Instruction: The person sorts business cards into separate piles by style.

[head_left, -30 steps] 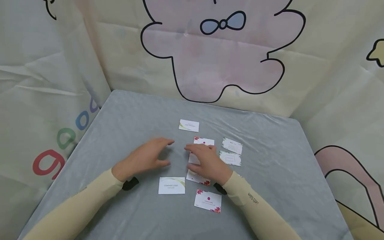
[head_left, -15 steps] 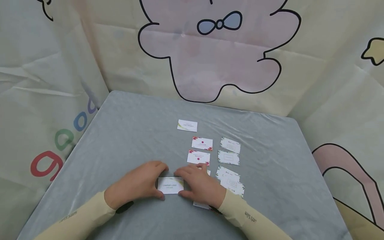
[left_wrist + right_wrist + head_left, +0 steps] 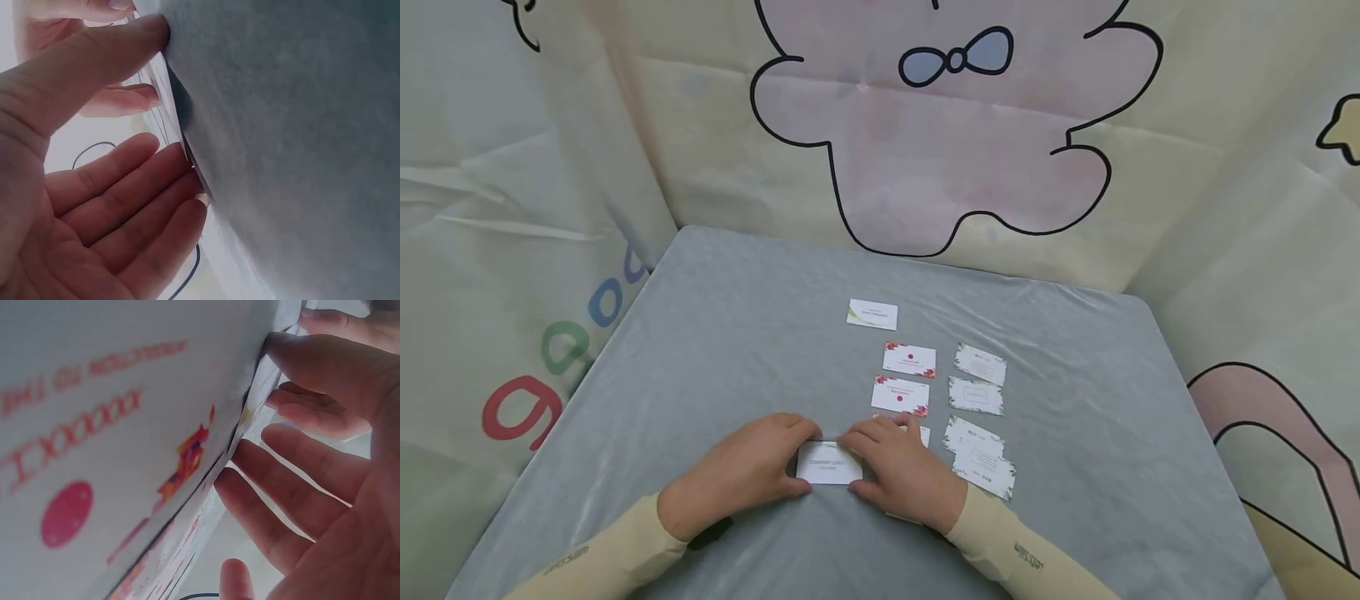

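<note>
Hands on the green-swoosh card [image 3: 829,463] — both at once, near the front edge of the grey table [image 3: 700,333]. Left hand [image 3: 741,471] has thumb and fingertips curled round the card's left edge; right hand [image 3: 904,471] pinches the right edge the same way. Left wrist view shows the left fingers [image 3: 125,187] just under a thin white edge with the thumb on top, so I judge the card's left side is lifting off the cloth. Whether it is fully clear of the table — cannot tell.

Step in hand, as I read it: pickup of this one card, two-handed.

Layout relative to the held card:
- second green-swoosh card [image 3: 872,314] well beyond it, toward the backdrop, alone
- two red-floral cards [image 3: 909,360] [image 3: 900,394] beyond and slightly right, in a column; a third one peeks out just past the right hand's fingers
- another red-floral card under the right wrist, filling the right wrist view [image 3: 94,456]
- four green-leaf-border cards [image 3: 980,364] further right, also in a column

Next move calls for a clean lift without dragging the red-floral card beneath the right wrist. If matching designs get grouped, the likely spot is beside the far green-swoosh card — that is a guess from the layout.
</note>
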